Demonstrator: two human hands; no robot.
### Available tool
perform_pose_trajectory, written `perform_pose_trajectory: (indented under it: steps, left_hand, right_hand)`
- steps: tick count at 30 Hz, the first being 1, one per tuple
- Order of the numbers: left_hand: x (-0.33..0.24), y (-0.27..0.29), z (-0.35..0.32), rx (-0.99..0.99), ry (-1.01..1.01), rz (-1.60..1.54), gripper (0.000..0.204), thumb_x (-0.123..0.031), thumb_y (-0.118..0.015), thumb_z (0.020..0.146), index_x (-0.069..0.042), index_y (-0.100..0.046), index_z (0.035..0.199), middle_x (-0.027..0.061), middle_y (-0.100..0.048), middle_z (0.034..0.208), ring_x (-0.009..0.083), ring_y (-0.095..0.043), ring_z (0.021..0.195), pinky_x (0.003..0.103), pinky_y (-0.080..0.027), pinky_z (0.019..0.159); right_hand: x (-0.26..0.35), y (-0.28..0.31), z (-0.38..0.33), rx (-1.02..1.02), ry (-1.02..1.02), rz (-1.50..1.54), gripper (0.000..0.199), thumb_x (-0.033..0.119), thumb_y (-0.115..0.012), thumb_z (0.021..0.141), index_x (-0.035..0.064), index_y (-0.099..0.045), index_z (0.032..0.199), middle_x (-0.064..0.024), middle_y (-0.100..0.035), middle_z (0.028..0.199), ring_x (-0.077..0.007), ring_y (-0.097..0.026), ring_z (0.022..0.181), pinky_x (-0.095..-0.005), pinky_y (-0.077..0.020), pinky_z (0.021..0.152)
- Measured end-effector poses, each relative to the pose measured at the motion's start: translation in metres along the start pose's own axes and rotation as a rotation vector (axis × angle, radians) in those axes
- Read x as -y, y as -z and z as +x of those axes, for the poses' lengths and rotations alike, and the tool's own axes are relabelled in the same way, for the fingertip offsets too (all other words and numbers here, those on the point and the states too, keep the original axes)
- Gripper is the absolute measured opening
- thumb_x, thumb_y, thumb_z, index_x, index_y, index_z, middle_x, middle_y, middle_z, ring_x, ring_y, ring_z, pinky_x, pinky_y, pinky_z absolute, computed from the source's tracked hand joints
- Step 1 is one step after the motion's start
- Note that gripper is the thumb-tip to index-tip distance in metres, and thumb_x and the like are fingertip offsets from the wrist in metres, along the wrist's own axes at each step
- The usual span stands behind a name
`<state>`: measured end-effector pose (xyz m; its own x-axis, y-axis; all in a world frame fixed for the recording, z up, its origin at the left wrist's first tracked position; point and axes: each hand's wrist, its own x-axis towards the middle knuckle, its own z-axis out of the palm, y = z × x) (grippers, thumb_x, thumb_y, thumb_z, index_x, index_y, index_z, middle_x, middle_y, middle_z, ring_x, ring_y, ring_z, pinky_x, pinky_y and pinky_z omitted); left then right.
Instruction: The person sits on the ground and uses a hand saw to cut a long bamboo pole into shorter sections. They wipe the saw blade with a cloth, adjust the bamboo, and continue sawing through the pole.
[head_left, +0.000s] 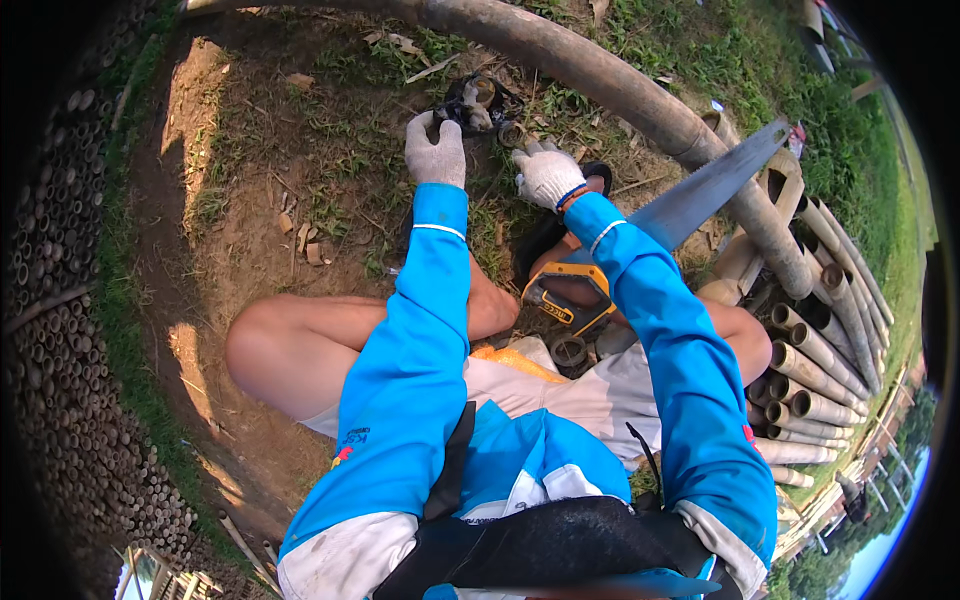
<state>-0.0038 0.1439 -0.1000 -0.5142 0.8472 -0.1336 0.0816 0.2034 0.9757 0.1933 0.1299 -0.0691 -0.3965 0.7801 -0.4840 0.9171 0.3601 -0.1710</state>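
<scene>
A long, thick bamboo pole point(610, 85) arcs across the top of the view over bare dirt and patchy grass point(260, 170). To the right lies a pile of cut bamboo lengths point(815, 375), open ends facing in; on the left edge stands a dark wall of stacked bamboo ends point(50, 300). The person sits on the ground outdoors in daylight, bare knees up, blue sleeves reaching forward.

A handsaw point(690, 205) lies slanted beside the right forearm, its yellow-and-black handle point(565, 295) resting near the lap, with a short bamboo ring point(570, 352) just below it.

Both hands wear grey knit gloves. The left hand point(436, 150) has its fingers curled down onto a dark cluster of small bamboo rings point(478, 103) on the ground — seemingly gripping one. The right hand point(548, 175) is curled beside another small ring point(512, 133); whether it pinches it I cannot tell.

Judging from this, the rings are best picked one at a time by the rim, keeping the sleeve off the saw teeth — the ground is uneven and littered with chips.
</scene>
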Motion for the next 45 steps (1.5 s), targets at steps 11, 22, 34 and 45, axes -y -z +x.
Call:
perform_pose_trajectory:
  steps: [11, 22, 34, 45]
  left_hand:
    - [-0.027, 0.0, -0.004, -0.07, -0.052, -0.064, 0.033, -0.023, -0.083, 0.094, -0.002, -0.072, 0.117, 0.0127, -0.077, 0.109, 0.0244, -0.075, 0.099, 0.04, -0.06, 0.088]
    - [-0.025, -0.001, -0.001, -0.106, -0.118, -0.089, 0.031, -0.028, -0.076, 0.102, -0.003, -0.07, 0.12, 0.0109, -0.074, 0.112, 0.0222, -0.072, 0.099, 0.039, -0.058, 0.088]
    - [-0.004, 0.011, 0.028, 0.143, 0.027, 0.478, 0.052, -0.017, -0.071, 0.095, -0.014, -0.06, 0.146, 0.019, -0.066, 0.138, 0.04, -0.064, 0.13, 0.05, -0.055, 0.109]
    - [-0.001, -0.025, 0.063, 0.503, -0.214, 0.625, 0.091, -0.034, -0.09, 0.078, -0.02, -0.051, 0.159, 0.0148, -0.058, 0.155, 0.0381, -0.056, 0.141, 0.048, -0.048, 0.12]
  right_hand:
    - [-0.001, -0.042, -0.002, -0.041, -0.044, 0.017, 0.06, 0.027, -0.078, 0.087, 0.007, -0.058, 0.139, -0.0201, -0.063, 0.134, -0.044, -0.06, 0.129, -0.054, -0.0549, 0.103]
    - [-0.006, 0.07, 0.06, -0.607, -0.021, 0.206, 0.029, 0.021, -0.07, 0.098, 0.0035, -0.057, 0.118, -0.0282, -0.065, 0.116, -0.0504, -0.066, 0.106, -0.059, -0.0561, 0.087]
    - [0.022, 0.077, 0.079, -0.595, 0.141, 0.068, 0.04, 0.017, -0.079, 0.083, 0.0101, -0.062, 0.119, -0.0204, -0.06, 0.121, -0.0458, -0.062, 0.116, -0.0554, -0.059, 0.09]
    - [0.007, 0.064, 0.101, -0.535, 0.036, 0.279, 0.036, 0.02, -0.072, 0.095, 0.0065, -0.059, 0.126, -0.0266, -0.059, 0.12, -0.0511, -0.065, 0.107, -0.0561, -0.0552, 0.093]
